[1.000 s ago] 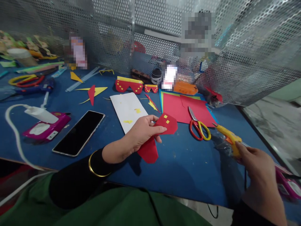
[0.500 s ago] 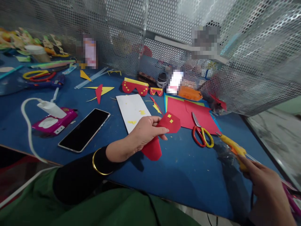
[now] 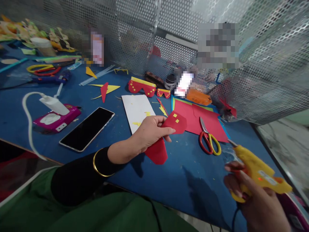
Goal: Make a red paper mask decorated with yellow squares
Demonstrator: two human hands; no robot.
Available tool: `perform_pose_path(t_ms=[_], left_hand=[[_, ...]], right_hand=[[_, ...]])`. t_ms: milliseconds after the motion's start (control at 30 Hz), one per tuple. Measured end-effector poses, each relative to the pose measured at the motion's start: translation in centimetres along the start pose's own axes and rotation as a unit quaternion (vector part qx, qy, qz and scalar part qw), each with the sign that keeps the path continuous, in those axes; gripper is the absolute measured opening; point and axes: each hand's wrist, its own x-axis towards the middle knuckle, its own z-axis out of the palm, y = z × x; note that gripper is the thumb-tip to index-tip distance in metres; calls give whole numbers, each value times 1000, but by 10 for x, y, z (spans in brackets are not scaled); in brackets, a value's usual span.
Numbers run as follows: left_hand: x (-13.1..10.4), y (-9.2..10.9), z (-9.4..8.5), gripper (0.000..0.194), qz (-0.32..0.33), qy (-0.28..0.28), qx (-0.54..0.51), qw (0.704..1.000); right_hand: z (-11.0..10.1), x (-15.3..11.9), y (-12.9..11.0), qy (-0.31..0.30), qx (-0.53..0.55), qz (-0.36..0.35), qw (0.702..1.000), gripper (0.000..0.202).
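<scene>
My left hand [image 3: 154,132] pinches a red paper glasses-shaped cutout [image 3: 158,153] above the table. Two small yellow squares show on its upper right part, and my fingers hide its middle. At the right, my right hand [image 3: 253,190] grips a yellow glue gun [image 3: 256,166] by its handle, a finger near the orange trigger. Its nozzle points up and left, close to red-and-yellow-handled scissors [image 3: 209,138]. Beneath the left hand lies white paper [image 3: 136,108] with yellow scraps. Finished-looking red glasses with yellow squares [image 3: 142,87] and a smaller pair [image 3: 163,93] stand farther back.
Red sheets [image 3: 210,120] lie over other coloured paper behind the scissors. A dark-screened phone [image 3: 87,129] and a magenta power strip [image 3: 59,120] with a white cable are at left. A blue glue gun [image 3: 51,78] lies beyond. Perforated metal panels [image 3: 135,35] wall the back.
My right hand has raised the yellow glue gun off the table's right side and turned it so its body shows. My left hand keeps its hold on the red cutout; the view has shifted slightly.
</scene>
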Motion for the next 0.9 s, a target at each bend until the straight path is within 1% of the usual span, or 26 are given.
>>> perform_pose_path(t_ms=[33, 67, 133, 233, 300, 400, 500, 633, 767, 900], left_hand=[[0, 0, 0, 7, 2, 1, 0, 1000], [0, 0, 0, 7, 5, 2, 1, 1000], [0, 0, 0, 8, 12, 4, 5, 1000], [0, -1, 0, 11, 24, 9, 17, 1000], [1, -1, 0, 10, 36, 15, 18, 999], [2, -1, -1, 8, 49, 18, 7, 999], [2, -1, -1, 10, 54, 20, -3, 998], [2, -2, 0, 11, 55, 19, -8, 998], [2, -3, 2, 10, 50, 23, -4, 998], [1, -2, 2, 10, 52, 27, 3, 998]], right_hand=[[10, -5, -4, -39, 6, 5, 999, 25], [19, -9, -8, -58, -3, -7, 998, 24], [33, -13, -14, -95, -38, -65, 993, 25], [52, -11, -20, -140, -110, -158, 971, 29], [66, -9, -21, -148, -138, -189, 961, 30], [85, -9, -18, -138, -140, -228, 954, 33], [97, -14, -15, -98, -153, -246, 952, 32], [103, -20, -19, -52, -208, -224, 951, 32], [106, -22, -23, -46, -241, -228, 942, 37], [104, -20, -20, -32, -283, -243, 927, 38]])
